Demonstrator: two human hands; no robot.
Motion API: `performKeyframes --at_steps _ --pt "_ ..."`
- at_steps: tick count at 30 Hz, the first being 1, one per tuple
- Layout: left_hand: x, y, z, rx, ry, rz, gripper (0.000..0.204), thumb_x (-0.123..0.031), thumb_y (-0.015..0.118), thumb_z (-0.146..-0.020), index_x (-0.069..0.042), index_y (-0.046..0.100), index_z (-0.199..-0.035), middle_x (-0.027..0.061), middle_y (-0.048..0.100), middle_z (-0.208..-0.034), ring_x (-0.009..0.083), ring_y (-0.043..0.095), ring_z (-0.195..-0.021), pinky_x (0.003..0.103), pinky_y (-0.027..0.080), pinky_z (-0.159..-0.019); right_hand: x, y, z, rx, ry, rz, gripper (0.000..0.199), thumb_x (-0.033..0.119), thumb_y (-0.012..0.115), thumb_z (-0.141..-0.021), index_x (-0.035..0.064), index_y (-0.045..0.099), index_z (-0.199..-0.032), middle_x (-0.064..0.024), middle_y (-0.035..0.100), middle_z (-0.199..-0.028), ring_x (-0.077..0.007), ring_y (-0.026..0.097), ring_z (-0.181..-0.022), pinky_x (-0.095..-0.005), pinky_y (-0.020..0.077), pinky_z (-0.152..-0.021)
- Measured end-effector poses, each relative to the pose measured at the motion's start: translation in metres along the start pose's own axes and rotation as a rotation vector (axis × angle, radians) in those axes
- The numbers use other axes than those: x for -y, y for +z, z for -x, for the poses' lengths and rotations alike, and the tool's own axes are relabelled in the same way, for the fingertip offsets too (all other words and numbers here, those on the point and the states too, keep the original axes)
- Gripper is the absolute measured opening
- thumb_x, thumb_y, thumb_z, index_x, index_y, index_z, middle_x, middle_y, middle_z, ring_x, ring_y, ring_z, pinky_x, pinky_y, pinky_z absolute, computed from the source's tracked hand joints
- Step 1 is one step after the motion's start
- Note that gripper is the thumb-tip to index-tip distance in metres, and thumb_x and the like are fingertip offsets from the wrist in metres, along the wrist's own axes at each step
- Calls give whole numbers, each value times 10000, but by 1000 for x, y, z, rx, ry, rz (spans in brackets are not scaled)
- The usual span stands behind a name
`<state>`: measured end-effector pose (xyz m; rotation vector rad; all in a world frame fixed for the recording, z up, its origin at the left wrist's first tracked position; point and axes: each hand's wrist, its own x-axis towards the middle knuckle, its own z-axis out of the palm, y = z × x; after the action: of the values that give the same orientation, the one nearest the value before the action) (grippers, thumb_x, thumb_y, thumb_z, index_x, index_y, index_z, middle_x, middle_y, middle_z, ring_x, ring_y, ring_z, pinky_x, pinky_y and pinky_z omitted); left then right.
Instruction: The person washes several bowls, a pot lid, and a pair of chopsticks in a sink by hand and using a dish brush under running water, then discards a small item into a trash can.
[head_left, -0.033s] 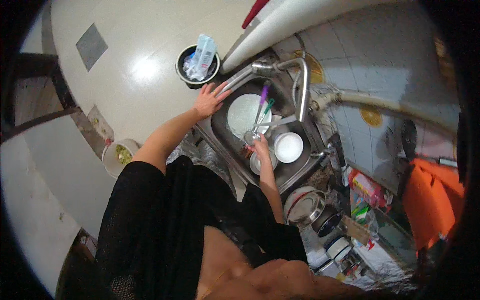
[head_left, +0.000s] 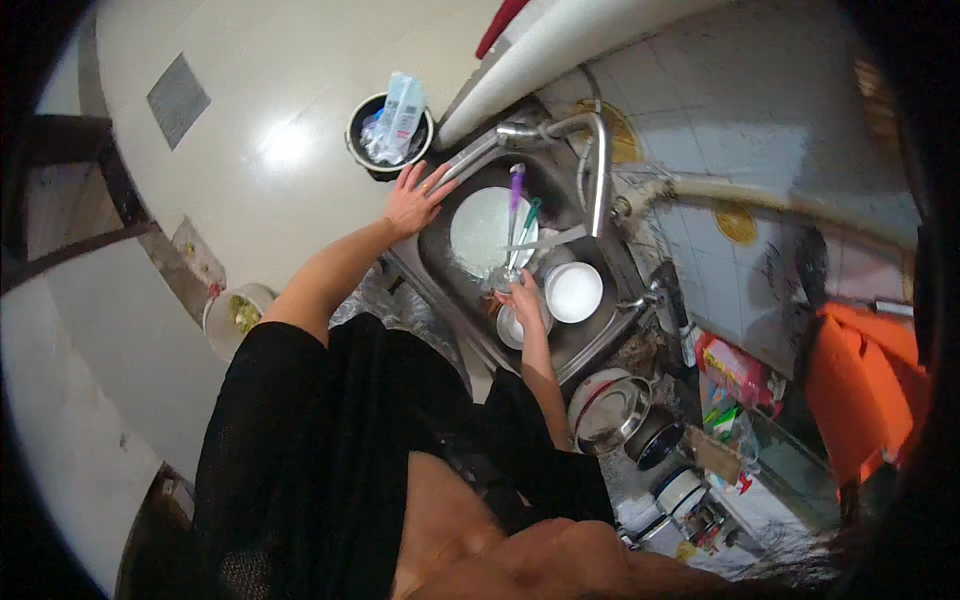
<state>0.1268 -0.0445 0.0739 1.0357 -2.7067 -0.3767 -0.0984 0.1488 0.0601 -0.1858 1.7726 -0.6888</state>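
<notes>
Left hand point(head_left: 412, 199) rests flat, fingers spread, on the far-left rim of the steel sink point(head_left: 600, 335). Right hand point(head_left: 522, 295), fingers closed, grips a glass point(head_left: 503, 277) holding a purple-handled brush point(head_left: 515, 200) and utensils, over the sink. White plate point(head_left: 478, 232) and white bowl point(head_left: 573, 291) lie inside.

A clear glass point(head_left: 503, 277) stands upright inside the steel sink point(head_left: 600, 335), just beside a white plate. Purple- and green-handled utensils point(head_left: 516, 215) stick up from it.
</notes>
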Motion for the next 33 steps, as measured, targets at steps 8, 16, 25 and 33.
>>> performKeyframes --at_steps 8,16,25,33 --pt "-106 38 -12 183 390 100 770 -138 557 -659 -237 136 -1297 79 153 -1346 302 279 -1165 415 237 -954 20 -48 68 -397 -349 941 388 89 427 -730 74 425 -1117 -199 554 -861 -318 575 -719 -404 464 -591" --pt "-180 42 -40 460 279 380 401 -342 540 -712 -113 490 -1037 116 534 -984 274 472 -956 421 327 -820 80 -33 160 -678 -547 1147 245 91 559 -669 88 504 -908 -119 560 -798 -300 536 -779 -400 441 -633" --pt "-208 22 -55 450 521 831 241 -227 375 -831 -45 498 -933 187 555 -783 360 524 -772 435 405 -658 87 -60 211 -755 -891 509 683 117 677 -629 86 314 -1207 -90 470 -1048 -204 453 -852 -302 415 -708" --pt "-233 -15 -41 354 490 642 210 -167 409 -794 -64 459 -970 191 544 -831 365 529 -763 432 413 -660 23 -32 136 -488 -686 -326 479 340 519 -792 106 376 -1186 -64 452 -1025 -152 445 -890 -296 350 -794"
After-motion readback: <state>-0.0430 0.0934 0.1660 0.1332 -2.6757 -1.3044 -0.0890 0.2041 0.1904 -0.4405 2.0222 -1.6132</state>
